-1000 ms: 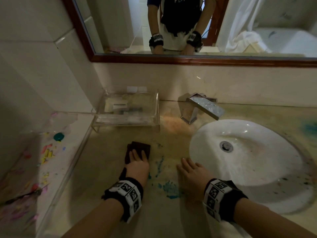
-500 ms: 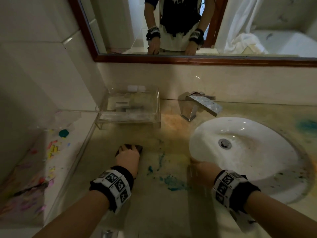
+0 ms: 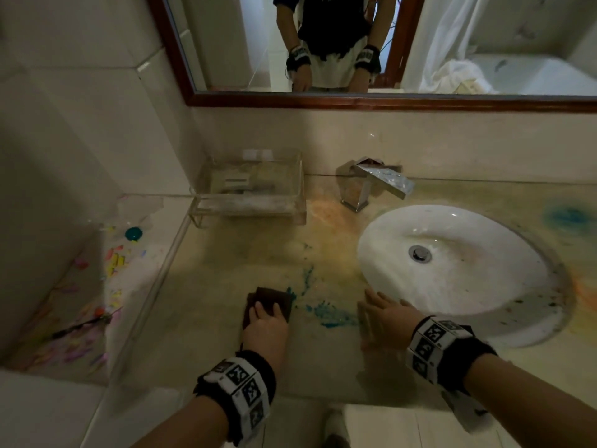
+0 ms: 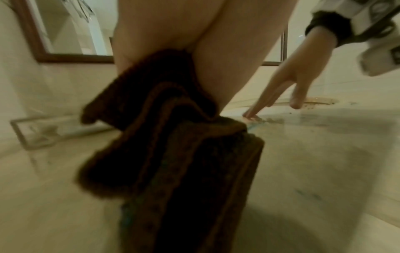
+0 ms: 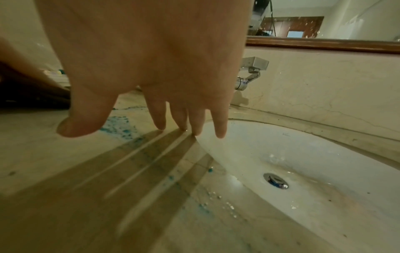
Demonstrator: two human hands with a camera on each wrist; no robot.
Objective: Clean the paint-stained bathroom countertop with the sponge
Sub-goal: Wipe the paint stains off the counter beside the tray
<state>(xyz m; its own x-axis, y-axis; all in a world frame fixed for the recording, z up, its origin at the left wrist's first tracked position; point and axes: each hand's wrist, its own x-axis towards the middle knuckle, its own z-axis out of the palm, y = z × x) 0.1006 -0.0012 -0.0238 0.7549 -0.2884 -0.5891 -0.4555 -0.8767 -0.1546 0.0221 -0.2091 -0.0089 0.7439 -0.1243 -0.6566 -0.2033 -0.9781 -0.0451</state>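
Note:
A dark brown sponge (image 3: pixel 271 300) lies on the beige, paint-stained countertop (image 3: pixel 219 286). My left hand (image 3: pixel 266 321) grips it from above, fingers over its top. Its right edge touches the first specks of a blue paint stain (image 3: pixel 332 315). In the left wrist view the sponge (image 4: pixel 177 145) is bunched under my palm. My right hand (image 3: pixel 379 305) rests with straight fingers on the counter at the sink's left rim. The right wrist view shows its fingertips (image 5: pixel 161 125) touching the surface beside the blue stain (image 5: pixel 118 125).
The white sink (image 3: pixel 403 227) fills the right, with a chrome faucet (image 3: pixel 378 182) behind it. A clear tray (image 3: pixel 252 197) stands at the back left. An orange stain (image 3: pixel 326 208) and another blue stain (image 3: pixel 568 216) mark the counter. A paint-spattered ledge (image 3: pixel 129 253) runs along the left.
My left hand has slid the sponge right, up to the blue stain. My right hand has shifted slightly toward the sink rim and settled there.

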